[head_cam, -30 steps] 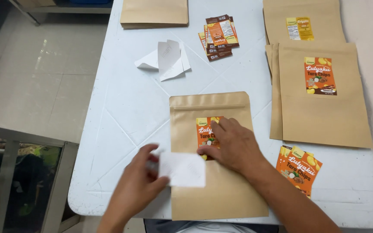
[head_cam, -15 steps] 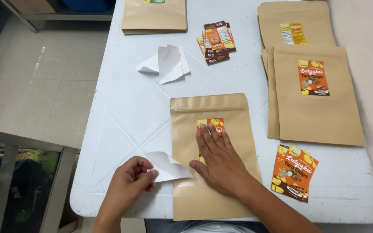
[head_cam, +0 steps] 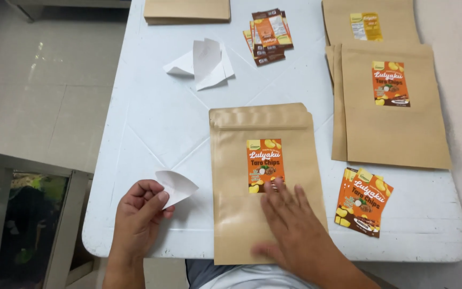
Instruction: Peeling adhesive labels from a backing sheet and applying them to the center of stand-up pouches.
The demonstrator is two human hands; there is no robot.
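Observation:
A brown paper pouch (head_cam: pixel 252 160) lies flat at the table's near edge with an orange sticker (head_cam: pixel 265 163) on its front. My right hand (head_cam: pixel 295 230) rests palm down on the pouch's lower half, fingers spread, fingertips just below the sticker. My left hand (head_cam: pixel 140 214) is left of the pouch and pinches a white backing paper (head_cam: pixel 176 186) between thumb and fingers.
The white table (head_cam: pixel 156 123) also holds a stack of stickered pouches (head_cam: pixel 391 123) at the right, loose orange stickers (head_cam: pixel 362 200) near the right edge, more stickers (head_cam: pixel 267 33) and discarded white backing papers (head_cam: pixel 201 64) farther back, and plain pouches (head_cam: pixel 187 9) at the far edge.
My right hand slid down off the sticker, which now shows fully. My left hand drew the white backing paper away to the left of the pouch.

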